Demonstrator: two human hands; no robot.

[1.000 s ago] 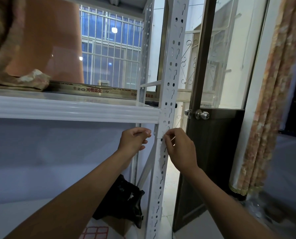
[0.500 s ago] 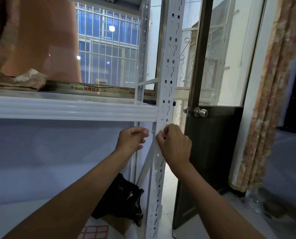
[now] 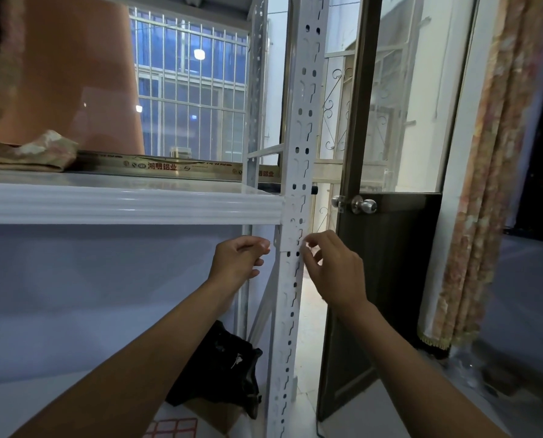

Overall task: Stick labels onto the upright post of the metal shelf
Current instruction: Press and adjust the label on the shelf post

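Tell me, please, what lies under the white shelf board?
A black bag, a brown box in front of it and a red-gridded sheet show; the left forearm covers whatever lies further left.

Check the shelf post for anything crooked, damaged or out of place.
Nothing looks damaged. One oddity: the white label on the upright post covers several slots, which show faintly through it. Its lower edge looks level; both are white, so skew is hard to judge.

Both forearms are bare and reach forward and upward. Your left hand (image 3: 238, 259) is curled in a loose fist, thumb against forefinger. Your right hand (image 3: 333, 267) closes thumb to forefinger, other fingers bent; what the pinch holds cannot be told.
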